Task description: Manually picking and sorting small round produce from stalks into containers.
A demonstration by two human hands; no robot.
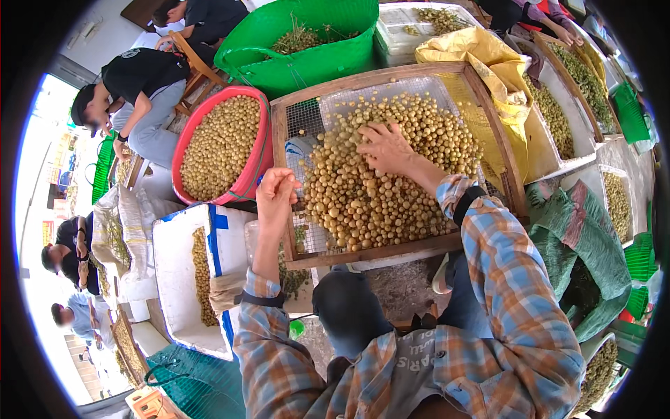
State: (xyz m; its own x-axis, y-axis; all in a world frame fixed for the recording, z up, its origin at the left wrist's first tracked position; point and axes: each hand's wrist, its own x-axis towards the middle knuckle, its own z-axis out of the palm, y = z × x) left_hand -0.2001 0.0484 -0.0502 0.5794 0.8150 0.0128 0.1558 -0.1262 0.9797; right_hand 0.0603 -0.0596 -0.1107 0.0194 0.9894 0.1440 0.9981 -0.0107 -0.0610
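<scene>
A heap of small round yellow-brown fruits [377, 209] lies on a wire-mesh screen [302, 116] with a wooden frame [366, 255]. My right hand [387, 149] rests on the upper part of the heap, its fingers spread and bent among the fruits. Over the left rail of the frame, my left hand [276, 191] is raised with its fingers curled in; nothing shows between them. Under the mesh, a pale container [335, 102] and some yellow sheeting [466, 112] can be made out.
A red tub [267, 141] full of fruits stands at left, below a green basket [298, 73]. White foam boxes [180, 272] and a yellow sack [471, 57] flank the screen. A green sack [581, 241] lies at right. Several people, including a seated person [146, 73], work nearby.
</scene>
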